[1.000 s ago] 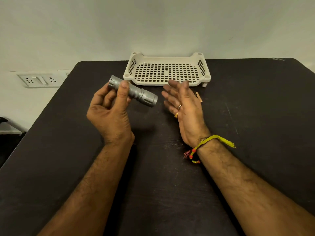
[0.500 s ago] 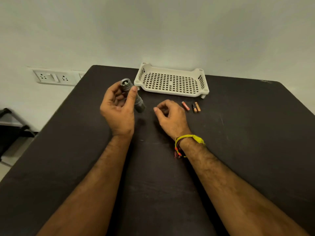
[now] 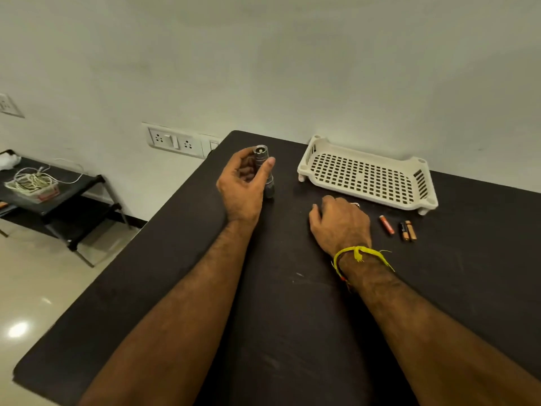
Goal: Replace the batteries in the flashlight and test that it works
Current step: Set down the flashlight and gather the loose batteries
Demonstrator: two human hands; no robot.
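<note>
Flashlight (image 3: 265,171), a small grey metal torch, stands nearly upright in the left hand (image 3: 243,186), above the far left part of the black tabletop (image 3: 278,332). The left grip is curled round the barrel, thumb pressed on one side and fingers wrapped behind, with the upper end showing a round opening or cap face towards the camera; which end this is cannot be told for sure. The right hand (image 3: 339,224) rests palm down on the tabletop, just right of the flashlight, fingers loosely bent; whether its grip holds something small underneath cannot be told. Just right of that hand lie three small batteries: one orange battery (image 3: 386,224) alone, then a pair of batteries (image 3: 407,230) touching side by side. Behind them, near the wall, sits an empty cream perforated tray (image 3: 366,177). Beyond the tabletop's left edge are wall sockets (image 3: 175,140) and a low black shelf (image 3: 58,194) carrying a coil of cable. The step in hand appears to be the battery swap itself, with the flashlight held ready. The next move likely calls for the right hand to pinch one battery, line it up with the barrel and mind its polarity.
</note>
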